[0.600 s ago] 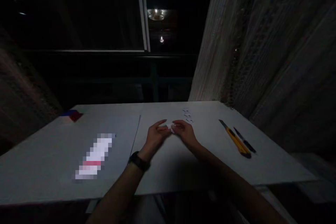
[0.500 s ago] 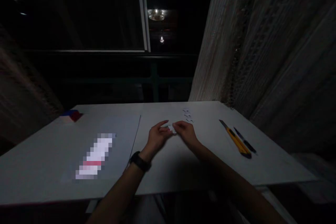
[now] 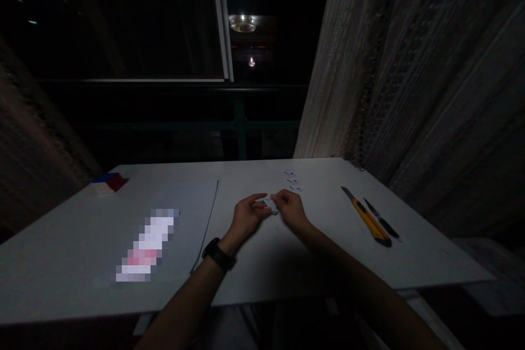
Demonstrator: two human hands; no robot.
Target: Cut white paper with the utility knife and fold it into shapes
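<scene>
Over the middle of the white table, my left hand (image 3: 248, 213) and my right hand (image 3: 292, 206) meet at a small white piece of paper (image 3: 269, 204). Thumb and fingers of the left pinch its left side, while the right's fingertips grip its upper right edge. The exact shape of the paper is too small and dim to make out. Just beyond my right hand lie several small paper pieces with dark marks (image 3: 292, 180), set in a short row. A dark watch (image 3: 219, 254) sits on my left wrist.
To the right lie a yellow box cutter (image 3: 371, 221) with its blade out and a dark pen-like tool (image 3: 381, 219). White sheets (image 3: 197, 202) are on the left, near a pixelated bright patch (image 3: 150, 243). A blue, red and white cube (image 3: 110, 182) stands at the far left.
My fingers have shifted slightly on the small paper, and more of it shows between the hands. The view has moved a little; the things on the table stay put.
</scene>
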